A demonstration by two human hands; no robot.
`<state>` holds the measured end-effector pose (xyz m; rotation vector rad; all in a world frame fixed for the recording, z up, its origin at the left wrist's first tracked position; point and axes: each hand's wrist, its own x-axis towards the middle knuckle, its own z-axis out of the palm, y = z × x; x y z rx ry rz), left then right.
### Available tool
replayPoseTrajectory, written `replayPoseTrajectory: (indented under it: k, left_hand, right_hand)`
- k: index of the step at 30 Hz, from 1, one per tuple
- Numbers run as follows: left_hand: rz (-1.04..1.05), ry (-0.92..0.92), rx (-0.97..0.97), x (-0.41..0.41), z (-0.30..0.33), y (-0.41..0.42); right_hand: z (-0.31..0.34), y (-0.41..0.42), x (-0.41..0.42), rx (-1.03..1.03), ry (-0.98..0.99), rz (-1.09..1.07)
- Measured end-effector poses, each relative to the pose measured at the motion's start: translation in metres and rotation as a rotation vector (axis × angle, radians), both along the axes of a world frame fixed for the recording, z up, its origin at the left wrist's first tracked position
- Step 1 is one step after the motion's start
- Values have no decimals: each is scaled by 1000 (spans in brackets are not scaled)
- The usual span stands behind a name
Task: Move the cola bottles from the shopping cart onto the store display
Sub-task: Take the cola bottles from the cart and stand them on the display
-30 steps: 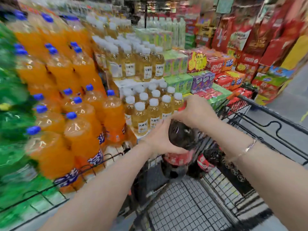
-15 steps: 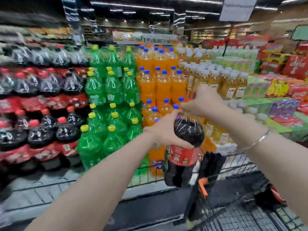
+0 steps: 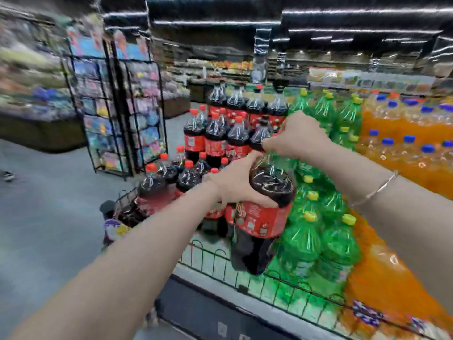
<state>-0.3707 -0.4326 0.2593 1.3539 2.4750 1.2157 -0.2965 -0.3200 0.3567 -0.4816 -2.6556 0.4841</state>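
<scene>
The big cola bottle (image 3: 263, 217) hangs in the air, just above the low wire fence (image 3: 220, 261) at the front of the store display (image 3: 215, 298). It is a heavy bottle, so two hands share the job. The left hand (image 3: 235, 185) wraps around its fat shoulder. The right hand (image 3: 297, 136) grips the top, hiding the cap. More cola bottles (image 3: 220, 141) stand stacked just behind, beside the green bottles (image 3: 318, 236), so it probably goes there.

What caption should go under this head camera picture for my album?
Two hands, left and right, carry a big cola bottle toward stacked cola bottles on the store display.
</scene>
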Motion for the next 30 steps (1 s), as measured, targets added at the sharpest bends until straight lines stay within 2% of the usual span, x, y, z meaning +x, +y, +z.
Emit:
replayPoseTrajectory:
  k: [9, 15, 24, 30]
  left_hand:
    - [201, 18, -104, -118, -25, -62]
    - [268, -29, -145, -175, -44, -87]
    - [191, -90, -290, -234, -87, -116]
    - [106, -96, -393, -270, -118, -130]
  right_hand:
    - [-29, -49, -143, 23, -68, 273]
    - [-51, -71, -216, 3, -98, 329]
    - [-108, -98, -278, -62, -180, 285]
    - [-133, -118, -294, -131, -263, 147]
